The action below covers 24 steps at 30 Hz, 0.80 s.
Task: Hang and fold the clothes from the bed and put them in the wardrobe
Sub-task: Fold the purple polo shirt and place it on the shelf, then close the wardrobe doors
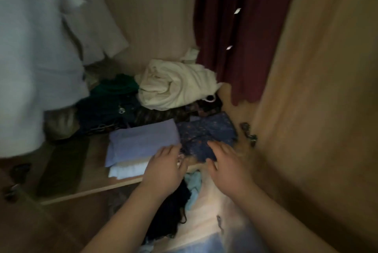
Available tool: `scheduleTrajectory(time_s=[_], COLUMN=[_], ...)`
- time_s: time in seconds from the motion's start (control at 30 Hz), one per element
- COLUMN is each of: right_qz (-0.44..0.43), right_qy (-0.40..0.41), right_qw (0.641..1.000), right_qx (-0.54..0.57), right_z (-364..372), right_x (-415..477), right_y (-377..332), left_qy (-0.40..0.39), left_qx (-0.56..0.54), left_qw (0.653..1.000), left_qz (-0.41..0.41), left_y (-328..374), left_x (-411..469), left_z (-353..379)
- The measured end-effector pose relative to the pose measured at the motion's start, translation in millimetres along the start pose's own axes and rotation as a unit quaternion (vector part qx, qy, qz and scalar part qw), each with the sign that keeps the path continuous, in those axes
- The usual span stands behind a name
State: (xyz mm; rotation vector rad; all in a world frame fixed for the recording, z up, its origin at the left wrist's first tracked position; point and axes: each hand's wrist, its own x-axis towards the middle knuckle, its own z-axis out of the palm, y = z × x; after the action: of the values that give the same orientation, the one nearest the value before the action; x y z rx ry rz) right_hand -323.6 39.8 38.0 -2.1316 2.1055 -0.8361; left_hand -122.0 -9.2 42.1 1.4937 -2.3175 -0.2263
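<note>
Loosely, left hand (163, 168), right hand (227, 162) (grip spread) frame navy cloth (206, 134) at shelf edge (92, 190).

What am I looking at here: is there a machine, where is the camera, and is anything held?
No machine: these are a person's two bare hands, seen from one wide-angle camera worn on the head, looking forward and down into a wardrobe. The left hand lies with straight fingers at the edge of a folded lilac cloth, which sits on a white folded piece. The right hand is spread flat over a folded dark blue patterned cloth. Neither hand grips anything. Behind lie a cream bundle and dark green clothes; a dark red garment and a white garment hang above. The picture is blurred, so finer detail is unclear.
</note>
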Motion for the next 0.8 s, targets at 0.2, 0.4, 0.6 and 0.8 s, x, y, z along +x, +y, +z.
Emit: scheduleTrajectory(time_s=[0.2, 0.4, 0.6, 0.8], right_qz=[0.084, 0.115, 0.199, 0.172], right_qy=[0.031, 0.046, 0.107, 0.034], right_qw=[0.996, 0.991, 0.960, 0.940], right_qx=[0.015, 0.048, 0.164, 0.293], right_z=[-82, -146, -193, -218], right_x=[-151, -276, -299, -243], right_y=[58, 98, 149, 151], left_qy=[-0.028, -0.098, -0.124, -0.197], left_qx=[-0.051, -0.087, -0.086, -0.274], left_qw=[0.998, 0.990, 0.986, 0.940], left_qz=[0.038, 0.056, 0.073, 0.055], left_y=[120, 224, 277, 304], left_x=[-68, -131, -147, -144], left_z=[41, 86, 101, 124])
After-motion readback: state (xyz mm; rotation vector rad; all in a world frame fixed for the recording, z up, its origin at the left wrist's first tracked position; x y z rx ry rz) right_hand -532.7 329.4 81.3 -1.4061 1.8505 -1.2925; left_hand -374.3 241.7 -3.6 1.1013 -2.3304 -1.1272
